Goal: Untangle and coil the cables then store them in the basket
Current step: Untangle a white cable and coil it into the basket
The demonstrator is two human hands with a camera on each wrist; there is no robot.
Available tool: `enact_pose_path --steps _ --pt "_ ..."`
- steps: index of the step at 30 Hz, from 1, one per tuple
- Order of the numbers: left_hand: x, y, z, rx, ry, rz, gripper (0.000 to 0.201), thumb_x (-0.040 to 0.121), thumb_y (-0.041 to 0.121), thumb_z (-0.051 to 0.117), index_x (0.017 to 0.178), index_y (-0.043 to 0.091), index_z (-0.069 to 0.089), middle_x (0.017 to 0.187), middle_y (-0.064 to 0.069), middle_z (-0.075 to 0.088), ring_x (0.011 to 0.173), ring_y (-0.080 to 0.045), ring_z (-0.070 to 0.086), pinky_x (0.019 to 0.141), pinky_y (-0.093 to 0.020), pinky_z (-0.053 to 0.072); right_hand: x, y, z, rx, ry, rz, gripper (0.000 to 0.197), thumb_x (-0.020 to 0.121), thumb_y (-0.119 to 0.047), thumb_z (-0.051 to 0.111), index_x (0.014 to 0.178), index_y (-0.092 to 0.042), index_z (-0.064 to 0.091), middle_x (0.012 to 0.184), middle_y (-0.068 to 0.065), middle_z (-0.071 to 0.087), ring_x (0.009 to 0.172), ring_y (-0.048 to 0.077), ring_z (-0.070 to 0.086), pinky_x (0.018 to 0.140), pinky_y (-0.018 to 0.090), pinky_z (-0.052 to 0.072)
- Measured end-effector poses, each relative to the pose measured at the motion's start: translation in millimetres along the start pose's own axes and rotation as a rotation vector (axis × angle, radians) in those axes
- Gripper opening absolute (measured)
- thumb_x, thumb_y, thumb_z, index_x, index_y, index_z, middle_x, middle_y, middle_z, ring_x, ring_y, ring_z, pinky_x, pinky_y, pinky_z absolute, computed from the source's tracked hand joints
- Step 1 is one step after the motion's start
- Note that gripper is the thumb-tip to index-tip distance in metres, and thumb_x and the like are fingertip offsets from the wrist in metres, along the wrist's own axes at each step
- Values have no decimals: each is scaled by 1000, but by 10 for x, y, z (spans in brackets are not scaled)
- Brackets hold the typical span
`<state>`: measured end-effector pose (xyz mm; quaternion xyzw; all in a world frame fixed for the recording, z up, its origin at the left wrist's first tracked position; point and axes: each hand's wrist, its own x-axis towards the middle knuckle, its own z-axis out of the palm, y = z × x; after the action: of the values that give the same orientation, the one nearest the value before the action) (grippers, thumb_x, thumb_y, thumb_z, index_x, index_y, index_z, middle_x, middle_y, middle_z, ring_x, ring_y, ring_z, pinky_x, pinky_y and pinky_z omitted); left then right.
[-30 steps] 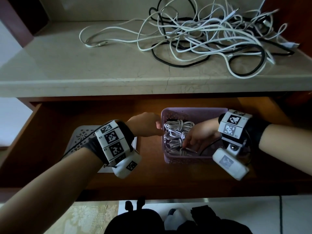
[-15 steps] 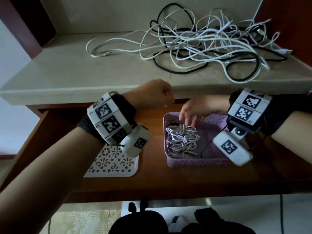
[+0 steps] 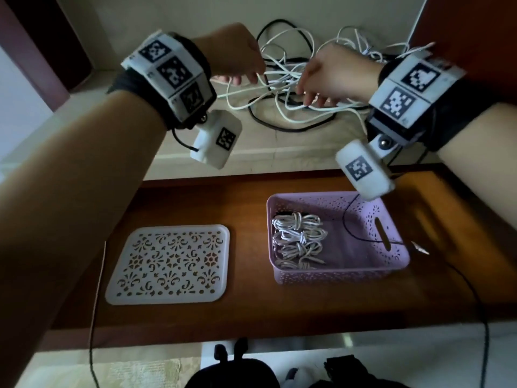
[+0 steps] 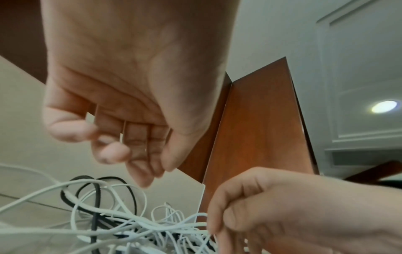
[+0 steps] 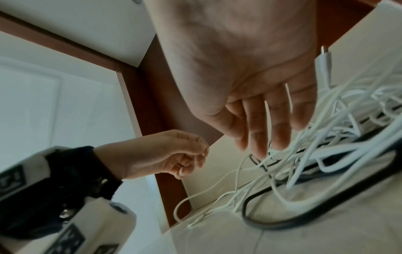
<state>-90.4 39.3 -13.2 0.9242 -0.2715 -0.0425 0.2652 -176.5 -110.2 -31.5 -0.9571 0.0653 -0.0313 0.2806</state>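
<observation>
A tangle of white and black cables (image 3: 282,88) (image 4: 121,228) (image 5: 326,154) lies on the pale marble shelf (image 3: 251,152). My left hand (image 3: 237,68) (image 4: 130,154) (image 5: 174,158) hovers at the tangle's left edge, fingers loosely curled and holding nothing. My right hand (image 3: 321,77) (image 5: 256,128) (image 4: 261,214) reaches down onto the middle of the tangle, its straight fingers touching white strands. Below, the purple basket (image 3: 391,233) holds several coiled white cables (image 3: 299,236) along its left side.
A white perforated tray (image 3: 170,264) lies left of the basket on the wooden lower shelf (image 3: 251,303). A thin black wire (image 3: 347,219) from my right wrist unit hangs into the basket. Brown wooden panels (image 3: 461,23) flank the marble shelf.
Both hands have risen from the basket up to the cable tangle on the marble shelf. The coiled bundle that my right hand touched stays in the basket.
</observation>
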Motion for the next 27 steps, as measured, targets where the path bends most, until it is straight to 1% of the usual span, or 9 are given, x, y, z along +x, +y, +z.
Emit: enact_pose_path --steps 3,5,6,8,11,14,17,21,27 --pt "178 24 -32 114 -9 -29 15 92 14 53 85 7 65 39 18 55 27 0 44 30 -10 30 143 86 -112 -68 222 -73 24 88 -9 48 100 -5 69 98 11 69 83 22 63 66 25 44" --pt "296 59 -35 197 -4 -24 22 93 14 51 105 2 65 59 13 66 35 2 50 32 -9 33 215 146 -182 -103 325 -94 24 87 -8 51 101 -11 70 104 9 68 90 19 60 78 22 42" --pt "362 75 -31 227 5 -25 26 94 13 49 113 1 62 83 4 71 50 2 58 38 -8 38 261 181 -218 -123 351 -98 25 86 -8 52 103 -13 69 107 8 68 96 21 60 83 23 43" --pt "465 116 -1 302 41 -18 31 96 13 48 122 0 58 120 -14 61 99 -18 63 70 -17 48 345 262 -278 -205 350 -72 28 85 -10 54 109 -16 66 117 10 64 112 27 54 97 27 38" --pt "650 114 81 391 51 24 34 95 14 48 125 2 56 133 -17 53 124 -31 48 99 -33 37 434 404 -315 -334 288 18 32 87 -18 56 118 -18 61 128 12 57 127 32 39 106 33 30" --pt "778 102 175 395 6 60 38 95 17 51 132 9 52 139 -13 48 129 -28 43 105 -32 31 456 514 -322 -310 237 54 28 88 -17 55 114 -11 64 121 16 61 116 34 50 94 31 40" --pt "859 91 300 420 -66 104 45 96 19 49 140 11 43 146 -13 40 133 -30 38 108 -35 30 441 581 -306 -312 182 48 27 92 -16 51 112 -2 64 118 20 61 109 34 55 75 26 35" --pt "939 101 401 447 -128 178 38 96 15 50 132 4 51 138 -16 49 129 -28 42 99 -26 28 445 682 -316 -246 296 53 25 92 -9 47 104 1 67 107 22 65 103 33 59 72 23 34" --pt "939 146 428 544 -137 274 31 93 23 55 120 7 60 125 -17 58 118 -32 51 98 -34 37 434 759 -360 -147 364 71 26 91 -7 52 109 -13 70 115 10 67 107 25 60 78 20 37"
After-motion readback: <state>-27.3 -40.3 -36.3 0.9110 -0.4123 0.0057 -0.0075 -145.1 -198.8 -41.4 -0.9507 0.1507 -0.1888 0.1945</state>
